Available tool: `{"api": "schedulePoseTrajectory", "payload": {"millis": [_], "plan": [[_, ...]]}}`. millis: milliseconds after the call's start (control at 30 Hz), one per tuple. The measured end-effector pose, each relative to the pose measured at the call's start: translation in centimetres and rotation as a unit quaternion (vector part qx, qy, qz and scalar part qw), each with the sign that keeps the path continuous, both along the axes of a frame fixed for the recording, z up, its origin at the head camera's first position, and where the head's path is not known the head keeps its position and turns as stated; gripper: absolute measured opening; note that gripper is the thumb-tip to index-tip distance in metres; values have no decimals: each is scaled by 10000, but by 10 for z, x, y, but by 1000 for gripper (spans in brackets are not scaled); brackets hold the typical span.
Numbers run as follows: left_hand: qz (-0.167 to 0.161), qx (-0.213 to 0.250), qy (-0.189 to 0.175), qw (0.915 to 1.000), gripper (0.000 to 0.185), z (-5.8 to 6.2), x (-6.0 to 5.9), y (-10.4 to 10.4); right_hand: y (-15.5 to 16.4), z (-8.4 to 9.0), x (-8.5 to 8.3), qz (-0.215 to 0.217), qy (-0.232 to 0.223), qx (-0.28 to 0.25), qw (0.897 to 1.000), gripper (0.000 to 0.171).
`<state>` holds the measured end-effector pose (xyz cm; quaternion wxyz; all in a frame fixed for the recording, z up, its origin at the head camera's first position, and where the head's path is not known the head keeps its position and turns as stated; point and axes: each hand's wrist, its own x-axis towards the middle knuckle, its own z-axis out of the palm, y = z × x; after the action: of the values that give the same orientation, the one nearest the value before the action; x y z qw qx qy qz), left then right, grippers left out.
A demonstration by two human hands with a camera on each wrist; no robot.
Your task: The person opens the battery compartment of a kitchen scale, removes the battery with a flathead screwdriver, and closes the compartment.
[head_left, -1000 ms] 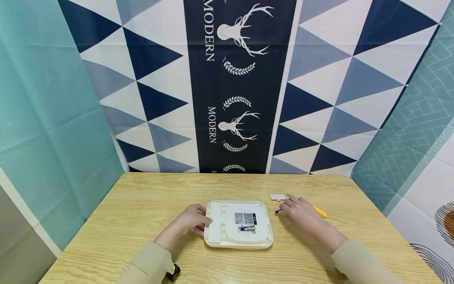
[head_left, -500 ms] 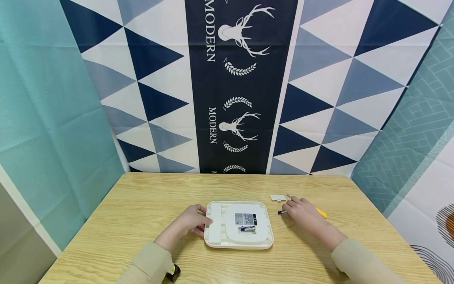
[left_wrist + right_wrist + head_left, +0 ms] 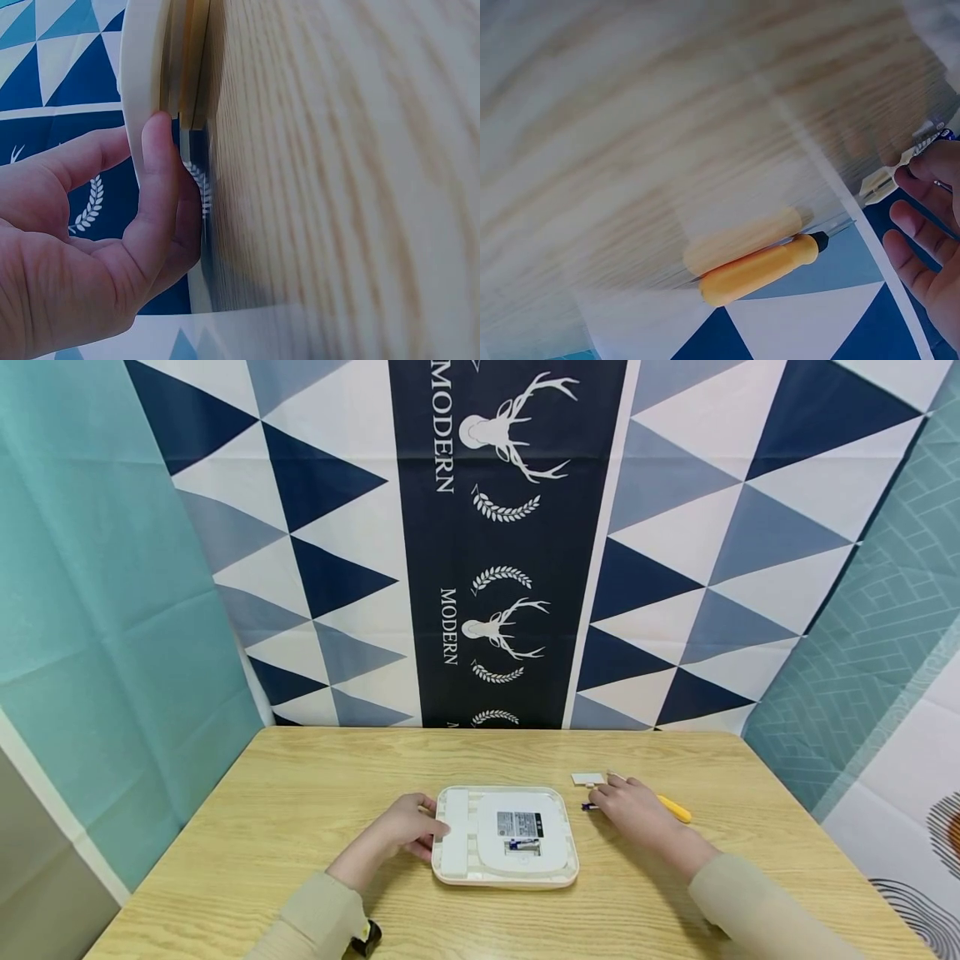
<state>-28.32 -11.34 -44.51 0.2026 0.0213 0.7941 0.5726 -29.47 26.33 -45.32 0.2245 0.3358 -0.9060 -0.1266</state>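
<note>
left hand (image 3: 405,833) stays pressed on white device (image 3: 506,835) edge | right hand (image 3: 630,806) edges back, pinching loose battery (image 3: 588,807) | one cell seated; second pending

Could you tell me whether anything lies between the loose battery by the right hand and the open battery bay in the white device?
Nothing visible does. The loose battery lies at the right hand, just off the white device. Only bare table and the device's rim separate it from the battery bay, which already shows one cell.
</note>
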Motion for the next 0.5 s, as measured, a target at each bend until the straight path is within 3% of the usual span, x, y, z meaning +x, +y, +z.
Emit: {"api": "schedulePoseTrajectory", "payload": {"millis": [500], "plan": [[-38, 75, 57, 9999, 43, -2, -1, -1, -6, 1, 0, -231, -164, 209, 9994, 12]]}}
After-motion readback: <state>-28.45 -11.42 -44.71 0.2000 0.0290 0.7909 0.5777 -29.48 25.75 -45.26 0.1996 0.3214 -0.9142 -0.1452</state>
